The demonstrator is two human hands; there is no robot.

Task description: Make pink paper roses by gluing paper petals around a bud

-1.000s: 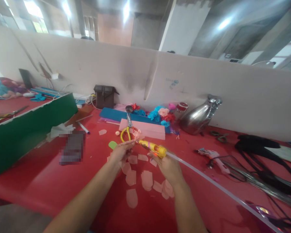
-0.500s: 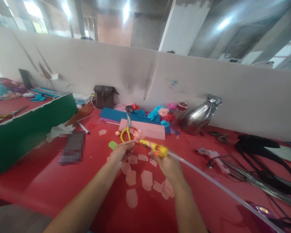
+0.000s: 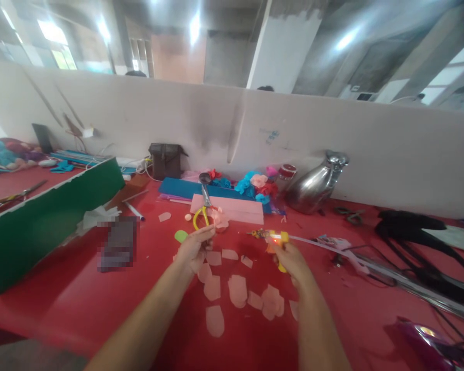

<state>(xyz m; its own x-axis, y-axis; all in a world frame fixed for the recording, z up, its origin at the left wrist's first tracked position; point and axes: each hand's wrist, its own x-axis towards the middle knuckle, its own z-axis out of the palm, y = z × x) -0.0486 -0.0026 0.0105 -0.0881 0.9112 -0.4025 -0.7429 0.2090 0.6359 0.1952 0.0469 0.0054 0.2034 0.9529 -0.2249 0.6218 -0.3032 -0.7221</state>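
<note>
Along the left side of the red table (image 3: pixel 73 314), a green panel (image 3: pixel 54 221) stands on edge, with a dark, pixelated object (image 3: pixel 119 245) lying to its right and a white pen (image 3: pixel 134 210) on that object's far side. Farther right, the left hand (image 3: pixel 195 247) has its thumb and fingertips pinched on a pink paper flower (image 3: pixel 220 220), which sits mid-table, just right of the yellow-handled scissors (image 3: pixel 195 220). Beyond the flower lies a pink sheet (image 3: pixel 245 208); on the near side, loose pink petals (image 3: pixel 237 291) spread between the forearms, some overlapping. Right of the flower, the right hand (image 3: pixel 296 263) closes its fingers around a yellow glue gun (image 3: pixel 282 238), its nozzle pointing left, apart from the flower. A long, pale glue stick (image 3: pixel 307 241) trails rightward from its back. At far right, a steel jug (image 3: pixel 313 188) stands near the wall (image 3: pixel 402 159).
</note>
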